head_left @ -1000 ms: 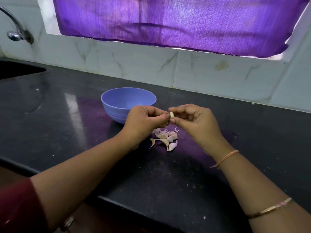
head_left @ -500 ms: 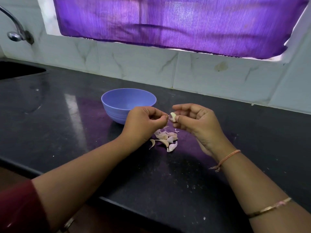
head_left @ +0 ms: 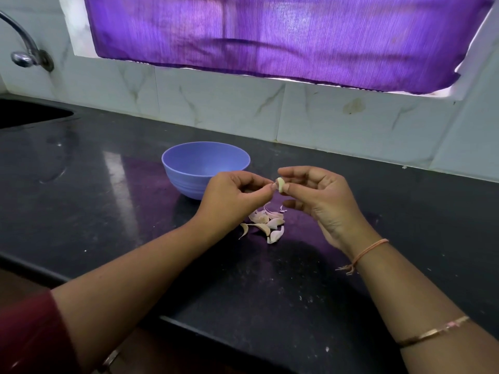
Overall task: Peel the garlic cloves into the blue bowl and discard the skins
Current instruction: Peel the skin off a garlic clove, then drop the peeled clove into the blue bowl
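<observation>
The right hand [head_left: 321, 198] has rolled palm-up, baring the garlic clove [head_left: 280, 184] it pinches; the curled left hand [head_left: 232, 195] nips the clove's edge.

A pale garlic clove [head_left: 280, 184] is pinched between the thumb and forefinger of the right hand [head_left: 321, 197] and held above the dark surface [head_left: 108, 211]. Its left side is nipped by the curled fingers [head_left: 266, 186] of the left hand [head_left: 232, 197]. Just below, a small heap of pinkish skins [head_left: 266, 224] is scattered near the middle of the surface. A blue bowl [head_left: 183, 182] is set upright just behind the left hand. A sink [head_left: 27, 114] is sunk into the far left corner, with a tap [head_left: 24, 51] mounted above it. A purple curtain [head_left: 270, 36] is hung above the tiled wall [head_left: 216, 109].
</observation>
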`<state>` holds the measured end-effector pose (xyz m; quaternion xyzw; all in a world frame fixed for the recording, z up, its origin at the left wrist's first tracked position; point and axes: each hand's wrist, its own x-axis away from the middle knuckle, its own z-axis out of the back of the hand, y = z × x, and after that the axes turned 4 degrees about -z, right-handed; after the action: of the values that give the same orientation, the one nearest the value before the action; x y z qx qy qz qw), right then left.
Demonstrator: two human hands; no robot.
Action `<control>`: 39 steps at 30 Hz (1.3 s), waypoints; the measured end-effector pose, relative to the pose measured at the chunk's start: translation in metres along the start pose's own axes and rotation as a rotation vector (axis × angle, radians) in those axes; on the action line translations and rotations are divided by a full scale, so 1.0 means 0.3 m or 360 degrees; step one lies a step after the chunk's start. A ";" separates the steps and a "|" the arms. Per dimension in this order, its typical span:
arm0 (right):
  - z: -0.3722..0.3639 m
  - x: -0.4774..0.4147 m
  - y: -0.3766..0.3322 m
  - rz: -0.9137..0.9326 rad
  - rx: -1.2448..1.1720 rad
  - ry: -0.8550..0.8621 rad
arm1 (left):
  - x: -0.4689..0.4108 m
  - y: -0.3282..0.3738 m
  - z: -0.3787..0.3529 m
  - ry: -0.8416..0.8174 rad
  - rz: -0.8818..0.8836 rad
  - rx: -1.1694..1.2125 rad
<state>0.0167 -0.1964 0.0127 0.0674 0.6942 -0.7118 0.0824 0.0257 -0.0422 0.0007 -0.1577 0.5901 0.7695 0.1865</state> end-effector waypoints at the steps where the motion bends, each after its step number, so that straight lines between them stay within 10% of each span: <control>1: -0.001 0.001 0.001 0.0009 0.0018 -0.0005 | 0.000 0.000 0.000 -0.0001 -0.0009 -0.0011; 39: -0.006 0.007 -0.015 -0.0224 -0.0305 -0.0021 | -0.013 -0.037 0.003 0.0078 -0.0220 -0.0570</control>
<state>0.0137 -0.1945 0.0167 0.0056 0.7615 -0.6467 0.0428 0.0345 -0.0392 -0.0065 -0.2472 0.4358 0.8435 0.1934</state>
